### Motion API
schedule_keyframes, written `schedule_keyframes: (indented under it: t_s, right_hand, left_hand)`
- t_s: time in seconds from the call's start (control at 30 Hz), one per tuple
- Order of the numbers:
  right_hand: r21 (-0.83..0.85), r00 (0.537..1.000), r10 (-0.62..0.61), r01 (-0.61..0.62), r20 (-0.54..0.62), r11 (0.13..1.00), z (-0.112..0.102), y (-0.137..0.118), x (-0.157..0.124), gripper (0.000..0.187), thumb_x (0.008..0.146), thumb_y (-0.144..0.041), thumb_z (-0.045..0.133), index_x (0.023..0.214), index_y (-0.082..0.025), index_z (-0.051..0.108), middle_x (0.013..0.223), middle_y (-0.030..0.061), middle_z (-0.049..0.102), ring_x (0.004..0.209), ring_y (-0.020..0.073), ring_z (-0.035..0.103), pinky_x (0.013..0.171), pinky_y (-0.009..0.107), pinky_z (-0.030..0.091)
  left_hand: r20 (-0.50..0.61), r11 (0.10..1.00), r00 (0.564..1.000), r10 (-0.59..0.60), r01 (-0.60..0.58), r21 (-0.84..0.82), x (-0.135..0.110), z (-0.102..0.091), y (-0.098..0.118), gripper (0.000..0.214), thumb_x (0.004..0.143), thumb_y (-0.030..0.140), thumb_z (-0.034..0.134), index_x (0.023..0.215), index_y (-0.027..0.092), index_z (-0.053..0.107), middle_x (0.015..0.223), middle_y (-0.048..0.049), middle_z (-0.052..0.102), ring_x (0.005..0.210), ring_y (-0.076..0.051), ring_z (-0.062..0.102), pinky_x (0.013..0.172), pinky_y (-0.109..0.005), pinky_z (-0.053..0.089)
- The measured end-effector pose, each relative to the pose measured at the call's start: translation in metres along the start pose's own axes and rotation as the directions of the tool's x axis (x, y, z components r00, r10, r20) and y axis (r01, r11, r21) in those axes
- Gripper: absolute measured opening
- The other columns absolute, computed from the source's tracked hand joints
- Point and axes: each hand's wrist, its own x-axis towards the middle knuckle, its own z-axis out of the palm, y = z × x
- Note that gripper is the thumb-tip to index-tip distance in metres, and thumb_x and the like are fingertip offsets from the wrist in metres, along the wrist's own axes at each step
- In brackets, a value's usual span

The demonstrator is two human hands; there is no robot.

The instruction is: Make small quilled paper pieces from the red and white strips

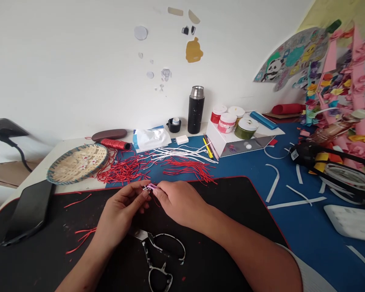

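Observation:
Between the thumb and fingers of my left hand is a small white knotted cord piece. My right hand is closed on a thin pink-purple tool that looks like tweezers. Its tip meets the white piece, and most of the tool is hidden by my fingers. A thin dark red strand hangs under the fingertips. Below my hands, scissors lie on the black mat, their blades partly covered by my left hand. Cut red cords lie just beyond my hands, beside white cords.
At left are a woven basket holding small white-and-red pieces, and a phone. A red thread spool, a black thermos and paint jars on a white box line the wall. Paper strips and cables lie right.

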Motion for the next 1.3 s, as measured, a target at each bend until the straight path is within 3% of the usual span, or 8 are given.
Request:
schedule_keyframes:
  t_s: [0.2, 0.43, 0.67, 0.97, 1.3]
  right_hand:
    - [0.237, 1.0, -0.001, 0.005, -0.019, 0.971, -0.002, 0.003, 0.003, 0.033, 0.109, -0.034, 0.048, 0.087, -0.018, 0.066, 0.075, 0.0009, 0.067, 0.066, 0.0138, 0.056, 0.06, 0.027, 0.031]
    - [0.572, 0.998, 0.052, -0.023, -0.035, 0.82, -0.006, 0.008, 0.008, 0.03, 0.105, -0.041, 0.054, 0.094, -0.017, 0.067, 0.079, -0.001, 0.063, 0.069, 0.0129, 0.052, 0.063, 0.025, 0.038]
    - [0.546, 0.998, 0.05, -0.024, -0.032, 0.838, -0.004, 0.01, 0.009, 0.024, 0.096, -0.036, 0.067, 0.081, -0.018, 0.06, 0.076, -0.0042, 0.056, 0.069, 0.0121, 0.048, 0.063, 0.025, 0.035]
    - [0.55, 0.998, 0.069, -0.055, -0.005, 0.833, 0.001, 0.013, 0.011, 0.024, 0.094, -0.035, 0.067, 0.078, -0.018, 0.06, 0.072, -0.005, 0.052, 0.067, 0.0123, 0.045, 0.061, 0.026, 0.032]
    - [0.632, 0.997, 0.067, -0.07, 0.028, 0.772, 0.005, 0.016, 0.012, 0.022, 0.093, -0.038, 0.068, 0.083, -0.018, 0.064, 0.071, -0.0042, 0.051, 0.067, 0.0122, 0.044, 0.062, 0.026, 0.033]
  left_hand:
    - [-0.014, 0.998, 1.0, -0.01, 0.009, -0.061, 0.002, -0.002, -0.002, 0.05, 0.081, 0.05, 0.084, 0.118, 0.02, 0.07, 0.081, -0.0014, 0.073, 0.065, -0.017, 0.066, 0.056, -0.026, 0.051]
    - [0.035, 0.992, 0.998, -0.052, 0.055, -0.111, 0.002, -0.003, -0.003, 0.039, 0.079, 0.049, 0.086, 0.1, 0.019, 0.073, 0.077, -0.0016, 0.073, 0.063, -0.016, 0.062, 0.057, -0.025, 0.049]
    - [0.156, 0.991, 0.987, -0.046, 0.065, -0.117, -0.002, -0.003, -0.001, 0.036, 0.083, 0.05, 0.083, 0.102, 0.02, 0.073, 0.075, 0.0004, 0.069, 0.063, -0.015, 0.059, 0.056, -0.024, 0.046]
    - [0.198, 0.988, 0.979, -0.039, 0.067, -0.14, -0.001, -0.002, 0.001, 0.044, 0.082, 0.055, 0.082, 0.108, 0.02, 0.071, 0.077, -0.0004, 0.071, 0.064, -0.016, 0.06, 0.055, -0.024, 0.047]
    - [0.194, 0.998, 0.979, -0.06, 0.053, 0.04, -0.002, -0.004, 0.001, 0.042, 0.083, 0.062, 0.076, 0.086, 0.02, 0.077, 0.077, -0.0032, 0.071, 0.063, -0.016, 0.056, 0.058, -0.027, 0.045]
